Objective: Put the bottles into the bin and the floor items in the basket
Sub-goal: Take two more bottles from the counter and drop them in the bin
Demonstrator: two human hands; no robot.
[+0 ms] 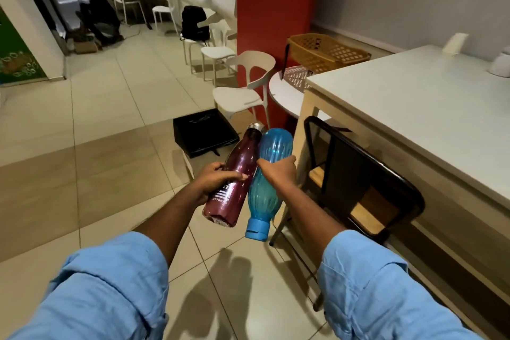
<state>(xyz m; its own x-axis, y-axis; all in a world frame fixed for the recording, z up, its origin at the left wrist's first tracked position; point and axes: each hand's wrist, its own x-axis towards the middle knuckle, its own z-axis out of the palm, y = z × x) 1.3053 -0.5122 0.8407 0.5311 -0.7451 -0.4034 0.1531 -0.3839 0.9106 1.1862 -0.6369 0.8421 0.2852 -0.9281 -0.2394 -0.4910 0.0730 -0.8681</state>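
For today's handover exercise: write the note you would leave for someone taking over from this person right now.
Left hand: holds the maroon bottle, cap end away.
Right hand: holds the blue bottle, cap end down.
The black bin sits open on the floor just ahead; the orange basket is on the round table.
Done: both bottles picked up.
Left: drop the bottles into the bin, then collect the floor items.

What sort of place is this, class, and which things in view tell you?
Probably a shared break room or canteen: white chairs lined along a tiled floor, a small round table, and a long counter.
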